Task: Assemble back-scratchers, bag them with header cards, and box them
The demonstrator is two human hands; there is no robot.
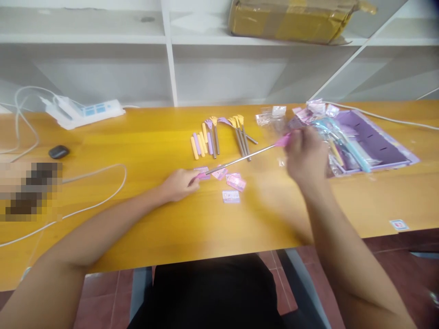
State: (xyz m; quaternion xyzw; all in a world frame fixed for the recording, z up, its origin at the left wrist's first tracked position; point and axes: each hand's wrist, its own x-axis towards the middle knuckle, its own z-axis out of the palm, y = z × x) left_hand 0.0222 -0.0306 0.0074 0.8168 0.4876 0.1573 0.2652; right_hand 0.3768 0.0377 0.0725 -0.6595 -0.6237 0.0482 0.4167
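Observation:
A pink back scratcher (242,159) with a thin metal telescopic rod stretches slantwise between my hands, drawn out long. My left hand (181,185) is wrapped round its pink handle end. Up and to the right, my right hand (307,153), blurred by motion, grips the pink end there and hides most of it. Behind the rod lie yellow and purple handles (200,144). Beside them are purple and yellow claw heads on metal rods (243,139). Several small pink and lilac cards (231,196) lie below the rod, near my left hand.
Right of my right hand is a purple basket (391,159) with plastic-wrapped pieces. Clear bags (270,116) lie behind. On the left are a white power strip (92,112), cables and a small black case (58,151). A taped cardboard box (291,20) sits on the shelf.

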